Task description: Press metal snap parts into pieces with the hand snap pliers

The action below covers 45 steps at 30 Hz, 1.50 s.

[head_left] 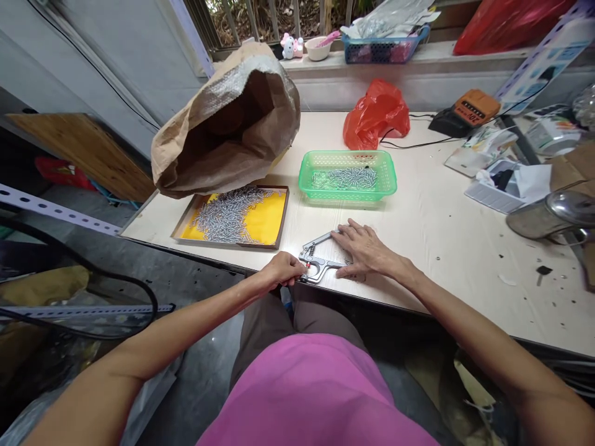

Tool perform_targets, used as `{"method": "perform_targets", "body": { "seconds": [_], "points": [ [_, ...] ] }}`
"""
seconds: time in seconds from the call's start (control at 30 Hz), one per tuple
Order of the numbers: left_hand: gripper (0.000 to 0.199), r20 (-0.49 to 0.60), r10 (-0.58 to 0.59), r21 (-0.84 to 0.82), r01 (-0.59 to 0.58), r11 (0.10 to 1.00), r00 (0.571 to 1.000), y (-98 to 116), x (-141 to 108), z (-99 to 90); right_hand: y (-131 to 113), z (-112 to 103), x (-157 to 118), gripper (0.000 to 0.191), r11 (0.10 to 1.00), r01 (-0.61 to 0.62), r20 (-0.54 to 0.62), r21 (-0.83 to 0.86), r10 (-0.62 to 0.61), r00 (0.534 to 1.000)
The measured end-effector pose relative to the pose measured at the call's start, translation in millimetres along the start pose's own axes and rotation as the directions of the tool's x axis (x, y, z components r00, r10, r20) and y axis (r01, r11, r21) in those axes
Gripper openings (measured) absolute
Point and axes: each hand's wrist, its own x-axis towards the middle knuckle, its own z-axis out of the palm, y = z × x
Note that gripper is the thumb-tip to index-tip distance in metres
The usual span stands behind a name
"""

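Note:
A grey metal pair of hand pliers (320, 263) with a C-shaped jaw and a coil spring lies at the table's front edge, its handles spread. My right hand (365, 249) rests over the handles, fingers on the upper one and thumb by the lower. At the jaw, beside a small red part, my left hand (284, 269) is closed in a pinch; its fingers hide what they hold. Behind it, a shallow tray (279, 238) with a yellow bottom carries a heap of small silvery metal pieces (223, 217). More such pieces lie in a green plastic basket (346, 196).
A large open brown paper bag (186, 148) leans over the tray's back. Further back are a red plastic bag (376, 118) and a battery on a charger (465, 113) with a cable. On the right stand a white box (495, 192) and a metal pot (551, 217).

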Motion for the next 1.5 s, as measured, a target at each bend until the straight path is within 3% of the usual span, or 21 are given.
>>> {"method": "perform_targets", "body": {
  "seconds": [0.13,0.23,0.33,0.37,0.43,0.5,0.57,0.7,0.8,0.9,1.07,1.23,1.3,1.37,1.43,1.5],
  "points": [
    [0.027,-0.005,-0.007,-0.014,0.007,1.000,1.000,2.0,-0.5,1.3,0.0,-1.7,5.0,0.099,1.000,-0.010,-0.015,0.009,0.011,1.000],
    [0.027,-0.008,-0.013,0.011,0.013,1.000,1.000,1.8,-3.1,1.2,-4.1,-1.8,4.2,0.084,1.000,-0.026,-0.026,0.002,0.026,0.999],
    [0.030,-0.118,0.057,0.197,-0.033,0.980,0.991,3.1,-10.8,3.6,-8.7,-0.7,1.8,0.066,0.999,-0.043,-0.039,0.013,0.043,0.998],
    [0.029,-0.186,0.147,0.302,-0.086,0.949,0.972,4.7,-13.4,5.6,-10.2,-0.3,1.2,0.062,0.999,-0.047,-0.042,0.022,0.047,0.998],
    [0.022,-0.263,0.407,0.529,-0.222,0.819,0.875,9.9,-15.2,11.3,-12.8,0.4,0.3,0.059,0.998,-0.051,-0.044,0.042,0.053,0.998],
    [0.036,-0.191,0.623,0.690,-0.348,0.634,0.759,17.5,-9.8,17.7,-14.6,0.2,-0.4,0.060,0.997,-0.056,-0.041,0.054,0.058,0.997],
    [0.053,-0.045,0.715,0.754,-0.445,0.482,0.698,26.3,2.0,22.7,-15.3,-1.5,-1.5,0.063,0.997,-0.052,-0.031,0.056,0.054,0.998],
    [0.063,0.119,0.706,0.790,-0.497,0.359,0.699,44.0,25.7,23.8,-14.8,-9.5,-5.4,0.070,0.996,-0.064,0.005,0.064,0.064,0.998],
    [0.053,0.152,0.682,0.804,-0.491,0.335,0.716,54.4,30.8,20.6,-15.7,-16.3,-7.3,0.053,0.993,-0.116,0.049,0.003,0.116,0.992],
    [0.032,0.190,0.685,0.772,-0.538,0.338,0.703,58.1,29.4,19.3,-17.5,-16.8,-8.6,0.033,0.992,-0.121,0.058,-0.022,0.122,0.991],
    [0.018,0.184,0.717,0.742,-0.574,0.347,0.672,52.8,30.5,21.9,-20.5,-1.7,-13.5,0.016,0.993,-0.097,0.004,0.063,0.097,0.995],
    [0.024,0.104,0.741,0.800,-0.498,0.334,0.664,43.8,27.9,29.5,-11.9,-1.5,-12.1,0.026,0.995,-0.091,-0.074,0.043,0.094,0.993],
    [0.025,0.041,0.785,0.823,-0.466,0.324,0.618,36.4,21.0,38.8,-0.5,-5.6,-8.2,0.038,0.997,-0.021,-0.058,0.079,0.026,0.998],
    [0.020,0.022,0.839,0.842,-0.463,0.278,0.544,27.5,11.8,52.2,12.3,-7.8,-3.4,0.039,0.988,0.038,-0.026,0.153,-0.034,0.999],
    [0.021,0.038,0.867,0.856,-0.464,0.229,0.497,19.4,3.6,66.6,22.4,-7.4,1.6,0.030,0.983,0.000,-0.043,0.182,0.008,0.999],
    [0.023,0.037,0.868,0.866,-0.450,0.220,0.495,14.1,-0.8,78.4,27.6,-6.6,6.8,0.024,0.984,-0.102,-0.089,0.143,0.115,0.989]
  ]
}}
